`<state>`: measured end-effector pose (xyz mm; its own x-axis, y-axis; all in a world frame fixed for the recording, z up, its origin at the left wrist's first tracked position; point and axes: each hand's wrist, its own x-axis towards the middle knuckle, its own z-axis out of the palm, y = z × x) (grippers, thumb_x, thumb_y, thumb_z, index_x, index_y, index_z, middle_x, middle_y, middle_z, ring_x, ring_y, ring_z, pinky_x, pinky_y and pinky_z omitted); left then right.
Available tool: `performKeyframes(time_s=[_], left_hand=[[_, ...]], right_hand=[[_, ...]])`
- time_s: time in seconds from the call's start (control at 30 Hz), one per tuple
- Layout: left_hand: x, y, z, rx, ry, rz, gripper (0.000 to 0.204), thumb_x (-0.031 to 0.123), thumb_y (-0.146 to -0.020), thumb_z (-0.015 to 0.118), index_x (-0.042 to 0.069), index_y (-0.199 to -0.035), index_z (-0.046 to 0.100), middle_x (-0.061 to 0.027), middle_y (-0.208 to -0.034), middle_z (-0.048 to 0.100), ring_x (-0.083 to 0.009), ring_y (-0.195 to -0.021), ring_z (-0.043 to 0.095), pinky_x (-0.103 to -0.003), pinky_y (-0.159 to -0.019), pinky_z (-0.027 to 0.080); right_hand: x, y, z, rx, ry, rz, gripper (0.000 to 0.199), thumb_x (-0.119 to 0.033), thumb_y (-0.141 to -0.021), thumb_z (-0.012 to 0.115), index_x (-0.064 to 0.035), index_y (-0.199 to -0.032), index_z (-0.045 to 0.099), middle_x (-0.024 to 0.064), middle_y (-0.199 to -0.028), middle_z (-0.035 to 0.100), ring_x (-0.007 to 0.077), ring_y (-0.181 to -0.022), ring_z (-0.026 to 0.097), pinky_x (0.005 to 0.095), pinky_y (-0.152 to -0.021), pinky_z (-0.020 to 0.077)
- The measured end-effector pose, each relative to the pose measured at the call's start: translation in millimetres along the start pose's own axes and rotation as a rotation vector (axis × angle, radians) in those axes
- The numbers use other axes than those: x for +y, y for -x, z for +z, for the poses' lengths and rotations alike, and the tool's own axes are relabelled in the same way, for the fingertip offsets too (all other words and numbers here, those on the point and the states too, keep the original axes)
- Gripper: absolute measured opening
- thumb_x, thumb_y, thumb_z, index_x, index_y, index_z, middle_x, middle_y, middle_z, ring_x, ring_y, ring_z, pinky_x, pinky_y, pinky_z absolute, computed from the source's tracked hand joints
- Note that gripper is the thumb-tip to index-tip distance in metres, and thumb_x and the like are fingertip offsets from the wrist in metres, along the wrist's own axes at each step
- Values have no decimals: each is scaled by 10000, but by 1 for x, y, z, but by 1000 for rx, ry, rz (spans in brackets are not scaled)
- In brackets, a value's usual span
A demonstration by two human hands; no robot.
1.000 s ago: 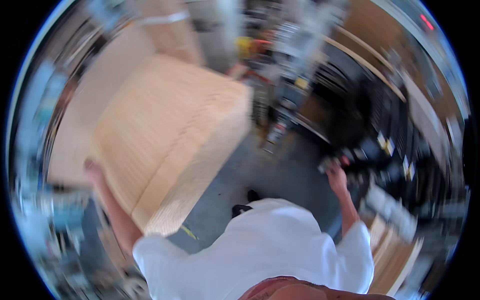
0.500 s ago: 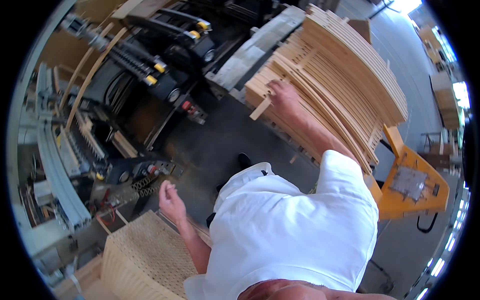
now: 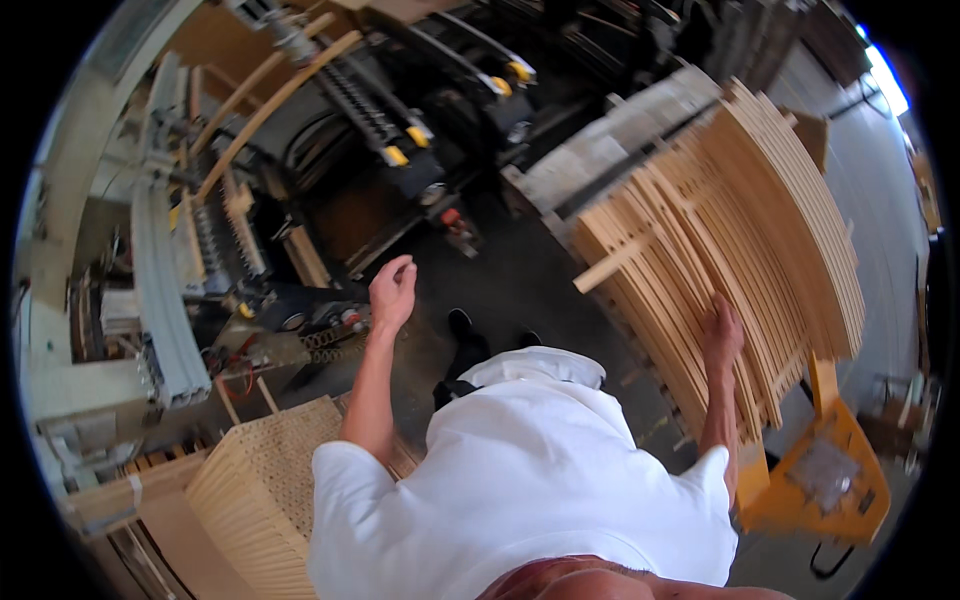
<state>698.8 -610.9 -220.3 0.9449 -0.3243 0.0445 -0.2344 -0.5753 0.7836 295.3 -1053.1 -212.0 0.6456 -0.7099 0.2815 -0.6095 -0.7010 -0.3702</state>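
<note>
Wooden pile [image 3: 740, 215] touches right fingers [image 3: 720, 308], grip unclear; left of it, half-curled empty left fingers [image 3: 403, 266], black machine [image 3: 415, 180]; orange cart [image 3: 785, 490] nearby.

The left arm [image 3: 370, 395] reaches forward, and the left hand [image 3: 393, 293] is up with its fingers [image 3: 402, 263] softly curled. The right arm [image 3: 720, 415] reaches forward too, out to the side. The right hand [image 3: 723, 337] is bent, its fingertips hard to see.

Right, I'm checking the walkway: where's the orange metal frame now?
In the head view, it's at the lower right: the orange metal frame sits by the near end of the stacked curved wooden slats, right of the white shirt.
</note>
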Motion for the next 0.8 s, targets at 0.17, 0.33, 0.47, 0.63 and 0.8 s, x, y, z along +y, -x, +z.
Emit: performKeyframes(time_s=[0.17,0.33,0.47,0.63,0.8], left_hand=[[-37,-108,-55,184,-144,122,263,200,-904,652,24,-1098,679,-167,-1051,685,-305,-955,670,-384,-858,525],[-100,-258,-135,296,-415,186,392,254,-867,677,25,-1183,636,-186,-1262,596,-382,-1192,531,-457,-1031,423],[-110,-368,-190,243,-639,7,572,334,-877,670,52,-1350,517,-157,-1453,429,-379,-1364,351,-474,-1099,367],[-117,-468,-228,249,-768,-44,688,368,-889,666,113,-1471,403,-131,-1542,318,-361,-1451,224,-550,-1149,251],[-143,-496,-229,206,-814,51,628,363,-872,683,144,-1416,456,-149,-1406,463,-364,-1341,390,-567,-1099,288]], right_hand=[[-105,-48,-13,-2,-96,-51,348,-35,-919,630,-61,-1266,634,150,-1154,662,324,-1041,642,387,-897,518],[-214,-85,8,-36,-301,-96,362,-16,-895,653,-62,-1254,638,151,-1142,653,325,-990,649,383,-856,527],[-326,-108,17,-127,-287,-135,338,-23,-852,682,-50,-1188,655,153,-1116,665,343,-998,647,388,-853,528],[-407,-130,44,-176,-203,-326,370,-29,-816,702,-68,-1180,652,132,-1115,668,334,-1009,631,418,-860,520],[-478,-161,70,-230,-153,-468,377,-57,-823,698,-82,-1194,635,115,-1085,665,326,-999,615,423,-854,509]])
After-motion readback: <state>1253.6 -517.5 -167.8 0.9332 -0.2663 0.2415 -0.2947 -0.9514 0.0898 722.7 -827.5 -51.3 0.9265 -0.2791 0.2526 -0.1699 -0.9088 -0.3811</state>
